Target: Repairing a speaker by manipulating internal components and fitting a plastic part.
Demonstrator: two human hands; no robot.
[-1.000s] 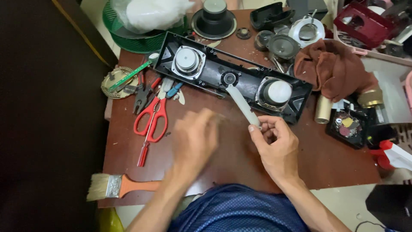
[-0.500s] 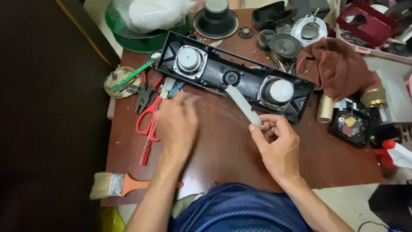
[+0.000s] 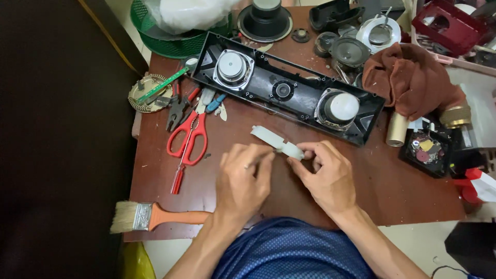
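Note:
A narrow pale grey plastic strip (image 3: 276, 141) lies slanted just above the brown table (image 3: 403, 196), held between both hands. My right hand (image 3: 325, 178) pinches its right end with thumb and fingers. My left hand (image 3: 243, 183) meets the strip from the left, fingertips on its middle. Just beyond the hands sits a long black speaker panel (image 3: 289, 93) with two round speaker drivers and a small centre one.
Red-handled scissors (image 3: 188, 139), pliers (image 3: 178, 108) and a red screwdriver (image 3: 178, 178) lie left of the hands. A paintbrush (image 3: 155, 216) rests at the near left edge. A brown cloth (image 3: 413, 82), loose speakers, a green basket (image 3: 170, 39) and small parts crowd the back and right.
My left hand came back from the scissors side to the strip. The strip has been lowered and turned from pointing at the panel to lying nearly flat between both hands.

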